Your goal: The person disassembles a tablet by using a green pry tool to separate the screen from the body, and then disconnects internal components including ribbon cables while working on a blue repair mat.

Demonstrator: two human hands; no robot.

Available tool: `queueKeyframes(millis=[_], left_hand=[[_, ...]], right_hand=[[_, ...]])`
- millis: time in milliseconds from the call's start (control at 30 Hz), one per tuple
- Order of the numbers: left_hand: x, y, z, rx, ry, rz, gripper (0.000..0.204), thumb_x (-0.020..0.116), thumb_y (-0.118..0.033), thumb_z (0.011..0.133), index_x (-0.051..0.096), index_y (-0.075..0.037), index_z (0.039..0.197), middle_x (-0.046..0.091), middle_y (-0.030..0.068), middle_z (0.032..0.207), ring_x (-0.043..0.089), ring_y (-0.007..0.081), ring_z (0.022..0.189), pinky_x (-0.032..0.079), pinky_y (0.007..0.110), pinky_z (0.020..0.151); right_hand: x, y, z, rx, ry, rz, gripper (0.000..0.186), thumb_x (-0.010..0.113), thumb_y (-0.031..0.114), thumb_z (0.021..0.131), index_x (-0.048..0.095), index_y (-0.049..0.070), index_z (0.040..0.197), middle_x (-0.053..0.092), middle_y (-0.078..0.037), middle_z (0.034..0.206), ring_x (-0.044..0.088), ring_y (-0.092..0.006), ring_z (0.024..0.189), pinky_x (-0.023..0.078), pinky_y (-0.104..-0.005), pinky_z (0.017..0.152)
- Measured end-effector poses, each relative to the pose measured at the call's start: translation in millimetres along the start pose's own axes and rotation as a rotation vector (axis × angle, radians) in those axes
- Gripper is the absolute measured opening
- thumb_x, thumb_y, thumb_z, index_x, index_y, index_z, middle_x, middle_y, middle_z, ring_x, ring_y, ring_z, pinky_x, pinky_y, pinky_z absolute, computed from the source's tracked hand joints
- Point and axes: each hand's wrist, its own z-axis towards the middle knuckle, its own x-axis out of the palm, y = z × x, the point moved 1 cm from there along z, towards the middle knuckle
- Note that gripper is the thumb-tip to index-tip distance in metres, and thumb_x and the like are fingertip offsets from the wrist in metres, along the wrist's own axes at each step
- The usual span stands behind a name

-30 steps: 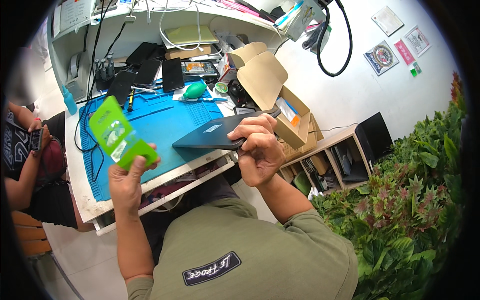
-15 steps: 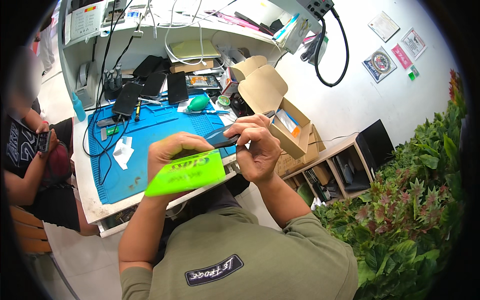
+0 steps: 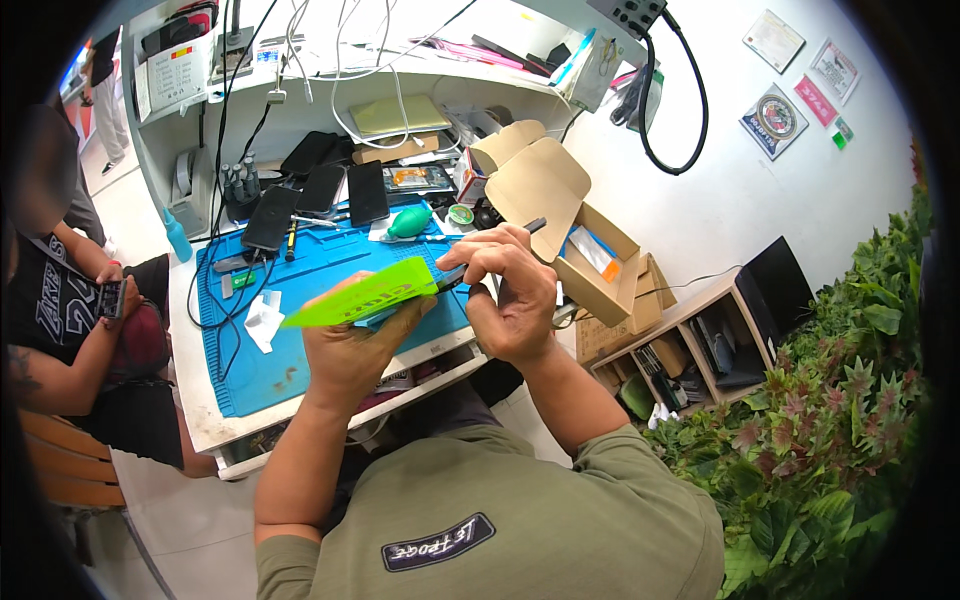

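My left hand grips a bright green printed folded card, tilted up over the blue mat. My right hand holds a dark, thin phone-like device edgewise, fingers curled over it. The card's upper end meets or overlaps the device, so I cannot tell whether they touch. Behind them on the mat lie a green rubber blower bulb, a dark phone with a cable and a white scrap of paper.
An open cardboard box sits at the right beside a wooden shelf. Cables hang from the upper ledge. At left a seated person holds a phone. Leafy plants line the right side.
My left hand has swung right and up, bringing the green card from the left over to the device in my right hand. The card now lies tilted flatter, partly hiding the device.
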Motion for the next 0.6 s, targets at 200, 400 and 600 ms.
queueKeyframes(millis=[200, 400, 600], left_hand=[[-4, 1, 10, 0.105, 0.034, 0.153, 0.022, 0.090, 0.005, 0.083, 0.081, -0.001, 0.101, 0.081, 0.0102, 0.092, 0.076, 0.0179, 0.078, 0.060, 0.030, 0.072], [-6, -7, 19, 0.117, 0.100, 0.319, 0.022, 0.091, 0.001, 0.082, 0.082, -0.002, 0.102, 0.080, 0.0091, 0.091, 0.075, 0.0167, 0.073, 0.056, 0.029, 0.064], [-6, -24, 26, 0.101, 0.147, 0.510, 0.025, 0.093, -0.006, 0.082, 0.083, -0.004, 0.105, 0.082, 0.0079, 0.090, 0.075, 0.0167, 0.070, 0.056, 0.030, 0.064]], right_hand=[[-1, -1, 5, 0.033, 0.022, 0.017, 0.029, 0.052, -0.010, 0.063, 0.059, 0.005, 0.086, 0.080, -0.012, 0.099, 0.072, -0.0252, 0.094, 0.046, -0.0390, 0.099], [-3, -4, 11, 0.039, 0.037, 0.037, 0.029, 0.054, -0.009, 0.063, 0.063, 0.004, 0.088, 0.079, -0.012, 0.098, 0.072, -0.0262, 0.093, 0.047, -0.0394, 0.099], [-3, -6, 17, 0.032, 0.032, 0.040, 0.027, 0.056, -0.007, 0.064, 0.066, 0.004, 0.086, 0.073, -0.011, 0.090, 0.069, -0.0296, 0.091, 0.048, -0.0391, 0.097]])
